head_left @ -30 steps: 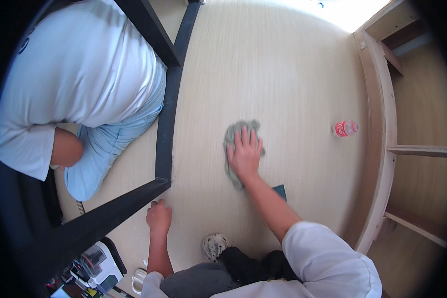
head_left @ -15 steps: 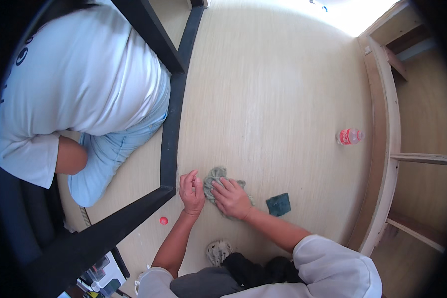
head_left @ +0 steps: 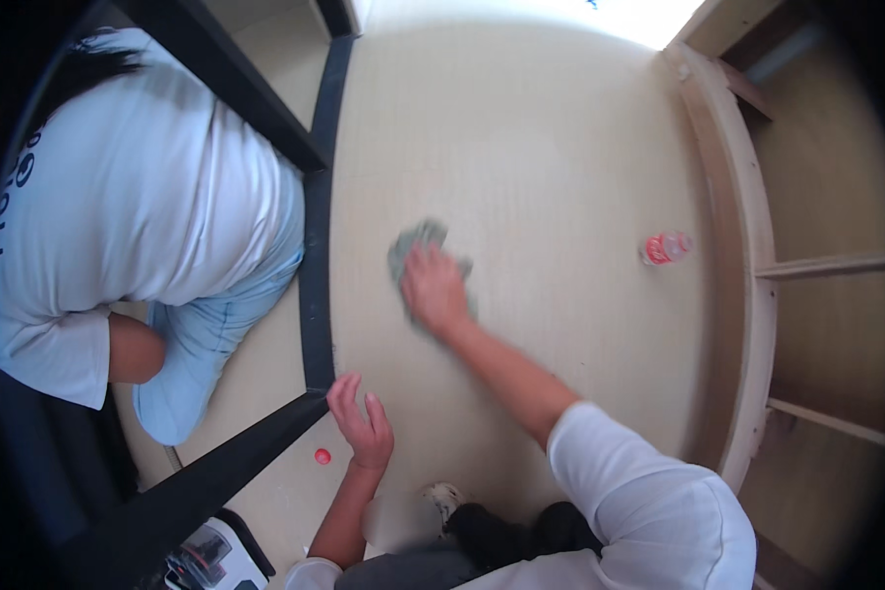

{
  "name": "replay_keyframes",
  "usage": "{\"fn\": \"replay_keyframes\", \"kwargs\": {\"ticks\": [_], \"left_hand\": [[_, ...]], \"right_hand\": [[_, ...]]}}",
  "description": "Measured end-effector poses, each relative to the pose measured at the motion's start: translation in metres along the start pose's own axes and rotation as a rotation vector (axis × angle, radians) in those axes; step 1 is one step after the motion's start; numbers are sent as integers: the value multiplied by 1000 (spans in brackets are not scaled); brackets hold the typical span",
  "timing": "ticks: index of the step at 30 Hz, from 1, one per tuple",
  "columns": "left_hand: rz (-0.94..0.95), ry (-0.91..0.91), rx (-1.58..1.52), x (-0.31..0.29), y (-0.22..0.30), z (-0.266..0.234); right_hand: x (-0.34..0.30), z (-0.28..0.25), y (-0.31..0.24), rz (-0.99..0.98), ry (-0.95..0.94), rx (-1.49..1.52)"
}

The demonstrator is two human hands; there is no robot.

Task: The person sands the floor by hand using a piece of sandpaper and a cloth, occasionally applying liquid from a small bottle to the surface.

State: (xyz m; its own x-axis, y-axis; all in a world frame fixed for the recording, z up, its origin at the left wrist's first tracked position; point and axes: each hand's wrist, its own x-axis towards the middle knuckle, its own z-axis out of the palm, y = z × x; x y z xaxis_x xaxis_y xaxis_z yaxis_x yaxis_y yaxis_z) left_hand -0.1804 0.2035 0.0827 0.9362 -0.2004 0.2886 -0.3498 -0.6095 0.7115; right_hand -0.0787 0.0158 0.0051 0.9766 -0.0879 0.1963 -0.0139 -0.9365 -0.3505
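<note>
My right hand (head_left: 437, 291) presses down on a crumpled grey-green cloth (head_left: 425, 234) on the pale wood-look floor (head_left: 521, 167). Its fingers are over the cloth and slightly blurred, and the arm is stretched out ahead of me. My left hand (head_left: 366, 425) is raised beside the corner of a black frame (head_left: 317, 285), with fingers apart and nothing in it. Left of that wrist, a small red bottle cap (head_left: 323, 456) lies on the floor.
A clear plastic bottle with a red label (head_left: 666, 248) lies on its side at right, near a wooden shelf frame (head_left: 757, 295). Past the black frame, another person in a white shirt (head_left: 167, 187) sits at left. A white-and-black case (head_left: 216, 556) stands at lower left.
My right hand has pushed the cloth forward, away from me. My left hand has drawn back and its fingers have spread. A dark green pad seen earlier is now hidden by my right arm.
</note>
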Motion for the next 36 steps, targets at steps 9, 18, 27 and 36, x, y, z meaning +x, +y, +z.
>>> {"fn": "replay_keyframes", "kwargs": {"ticks": [9,18,27,36], "left_hand": [[40,-659,371,-28,59,92],[-48,-205,473,141,-31,158],[69,-435,459,223,-58,165],[366,-479,292,64,-35,106]], "right_hand": [[-181,-105,18,444,201,212],[-257,-108,48,201,-108,74],[-160,-90,119,259,158,68],[62,-18,98,-364,-28,5]]}}
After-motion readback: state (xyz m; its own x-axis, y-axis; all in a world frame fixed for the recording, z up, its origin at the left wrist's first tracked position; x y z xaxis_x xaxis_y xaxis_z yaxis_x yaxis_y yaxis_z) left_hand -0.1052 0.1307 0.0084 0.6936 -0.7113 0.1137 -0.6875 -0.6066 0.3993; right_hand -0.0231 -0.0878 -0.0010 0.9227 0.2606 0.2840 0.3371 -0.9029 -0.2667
